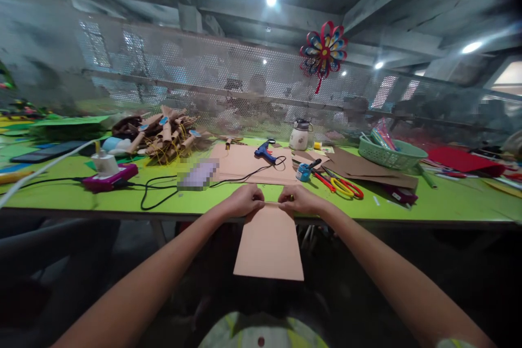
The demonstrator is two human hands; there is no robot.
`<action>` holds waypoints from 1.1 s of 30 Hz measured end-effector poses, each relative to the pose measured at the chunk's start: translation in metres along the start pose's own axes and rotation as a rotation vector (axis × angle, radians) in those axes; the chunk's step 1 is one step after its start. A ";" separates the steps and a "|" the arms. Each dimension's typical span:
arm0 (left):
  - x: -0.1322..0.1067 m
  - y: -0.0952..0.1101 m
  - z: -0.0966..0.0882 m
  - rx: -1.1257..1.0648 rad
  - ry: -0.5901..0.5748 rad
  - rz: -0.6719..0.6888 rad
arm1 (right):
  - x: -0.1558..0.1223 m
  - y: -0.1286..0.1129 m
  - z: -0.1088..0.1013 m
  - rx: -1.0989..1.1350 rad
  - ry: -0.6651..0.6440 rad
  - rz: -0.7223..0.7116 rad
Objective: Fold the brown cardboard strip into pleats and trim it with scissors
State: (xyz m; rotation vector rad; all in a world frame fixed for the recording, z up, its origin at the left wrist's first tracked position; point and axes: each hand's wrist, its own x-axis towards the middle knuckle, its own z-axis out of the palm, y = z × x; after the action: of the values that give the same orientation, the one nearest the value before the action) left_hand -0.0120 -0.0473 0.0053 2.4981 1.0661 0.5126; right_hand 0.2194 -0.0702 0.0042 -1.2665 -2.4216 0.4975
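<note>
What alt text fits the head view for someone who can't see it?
A person's left hand and right hand pinch the far edge of a tan sheet by the edge of a green table. Beyond are a blue glue gun on other tan sheets, a pile of brown rolls and a green basket.
</note>
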 end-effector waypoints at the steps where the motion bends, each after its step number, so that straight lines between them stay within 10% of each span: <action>1: 0.001 0.000 0.000 0.026 0.002 0.008 | -0.001 0.002 0.001 0.014 0.009 0.005; 15: 0.009 0.001 0.013 0.139 0.022 0.288 | 0.002 -0.007 0.011 -0.146 0.046 -0.149; 33: -0.002 -0.007 0.004 0.093 -0.005 0.322 | -0.006 -0.005 0.009 -0.199 0.006 -0.089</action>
State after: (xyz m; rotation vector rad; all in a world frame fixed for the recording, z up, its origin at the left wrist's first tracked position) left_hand -0.0160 -0.0450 -0.0016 2.7690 0.7011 0.5564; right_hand 0.2146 -0.0790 -0.0026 -1.2278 -2.5609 0.2324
